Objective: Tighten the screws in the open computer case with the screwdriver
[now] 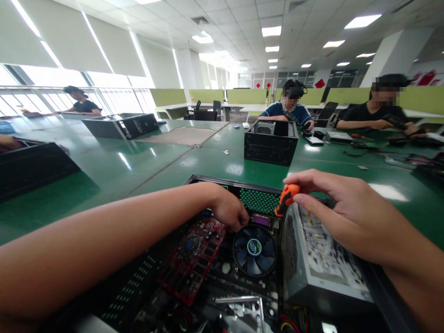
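The left arm is stretched from the near left across the open black computer case (pixel 222 181), and the left hand (pixel 229 210) is curled downward just beside the round, dark cooling fan (pixel 254 249). Whether anything is pinched in it cannot be told. The right hand (pixel 342 210) is raised at the right, thumb and fingertips closed on the orange, rubbery handle of a screwdriver (pixel 286 199), which is held nearly upright at the far corner of the grey metal power supply (pixel 322 259). A flat red circuit card (pixel 192 259) is seen left of the fan. The case is set on a glossy green table (pixel 138 162).
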A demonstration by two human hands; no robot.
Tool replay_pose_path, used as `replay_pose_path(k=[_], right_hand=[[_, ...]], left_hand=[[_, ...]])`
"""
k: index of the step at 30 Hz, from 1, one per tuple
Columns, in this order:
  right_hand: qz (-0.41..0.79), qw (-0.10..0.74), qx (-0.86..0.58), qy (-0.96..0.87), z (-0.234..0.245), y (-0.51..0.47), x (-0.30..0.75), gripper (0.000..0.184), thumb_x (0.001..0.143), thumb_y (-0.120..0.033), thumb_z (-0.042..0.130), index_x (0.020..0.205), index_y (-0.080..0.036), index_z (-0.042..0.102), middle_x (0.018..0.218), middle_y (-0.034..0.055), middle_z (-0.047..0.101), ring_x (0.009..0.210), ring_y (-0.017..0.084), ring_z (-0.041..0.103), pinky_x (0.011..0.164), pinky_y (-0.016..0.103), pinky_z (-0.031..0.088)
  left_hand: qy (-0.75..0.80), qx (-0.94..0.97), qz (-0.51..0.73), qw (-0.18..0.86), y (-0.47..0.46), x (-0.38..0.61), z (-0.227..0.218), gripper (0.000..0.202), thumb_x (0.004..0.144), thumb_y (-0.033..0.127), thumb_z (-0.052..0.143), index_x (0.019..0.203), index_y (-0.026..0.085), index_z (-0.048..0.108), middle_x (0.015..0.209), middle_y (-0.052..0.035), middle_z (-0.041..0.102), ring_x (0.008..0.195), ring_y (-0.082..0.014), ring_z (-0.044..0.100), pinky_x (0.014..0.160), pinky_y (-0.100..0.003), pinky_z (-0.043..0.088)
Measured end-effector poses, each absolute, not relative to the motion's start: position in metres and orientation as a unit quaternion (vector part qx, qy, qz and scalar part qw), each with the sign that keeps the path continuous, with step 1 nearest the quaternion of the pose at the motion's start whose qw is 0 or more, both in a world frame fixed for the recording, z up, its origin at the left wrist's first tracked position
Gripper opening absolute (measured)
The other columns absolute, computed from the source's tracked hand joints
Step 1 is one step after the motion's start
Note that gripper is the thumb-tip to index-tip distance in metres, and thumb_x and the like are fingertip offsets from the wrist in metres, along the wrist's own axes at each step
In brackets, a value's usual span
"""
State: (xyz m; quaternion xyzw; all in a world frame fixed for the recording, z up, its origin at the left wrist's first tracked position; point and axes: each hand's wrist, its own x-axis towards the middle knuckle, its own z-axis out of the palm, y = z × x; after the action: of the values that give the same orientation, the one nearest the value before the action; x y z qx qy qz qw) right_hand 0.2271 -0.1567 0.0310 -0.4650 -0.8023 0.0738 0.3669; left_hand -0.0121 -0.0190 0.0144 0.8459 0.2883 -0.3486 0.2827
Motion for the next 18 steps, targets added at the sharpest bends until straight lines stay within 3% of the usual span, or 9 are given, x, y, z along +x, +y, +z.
replay_pose_path(k=[13,18], right_hand=[[0.104,0.347,-0.455,-0.813,0.0329,-0.1559,0.2229,0.020,0.110,-0.029,0.059,0.123,-0.026,0.075,0.112,0.0054,0.085,0.099,0.023,0.081,0.088,0.037,0.061],[0.096,0.347,-0.468,-0.807,0.0320,-0.1555,0.2219,0.013,0.106,-0.038,0.069,0.100,-0.026,0.071,0.091,0.0012,0.081,0.078,0.020,0.076,0.070,0.032,0.057]], left_hand=[[0.274,0.850,-0.354,0.277,-0.0188,-0.0130,0.0140,0.005,0.087,0.020,0.062,0.084,0.025,0.062,0.086,0.0003,0.073,0.088,-0.0238,0.070,0.074,-0.030,0.048],[0.277,0.849,-0.352,0.281,-0.0190,-0.0128,0.0139,0.005,0.086,0.020,0.063,0.083,0.025,0.063,0.082,0.0012,0.073,0.088,-0.0237,0.070,0.075,-0.030,0.048]])
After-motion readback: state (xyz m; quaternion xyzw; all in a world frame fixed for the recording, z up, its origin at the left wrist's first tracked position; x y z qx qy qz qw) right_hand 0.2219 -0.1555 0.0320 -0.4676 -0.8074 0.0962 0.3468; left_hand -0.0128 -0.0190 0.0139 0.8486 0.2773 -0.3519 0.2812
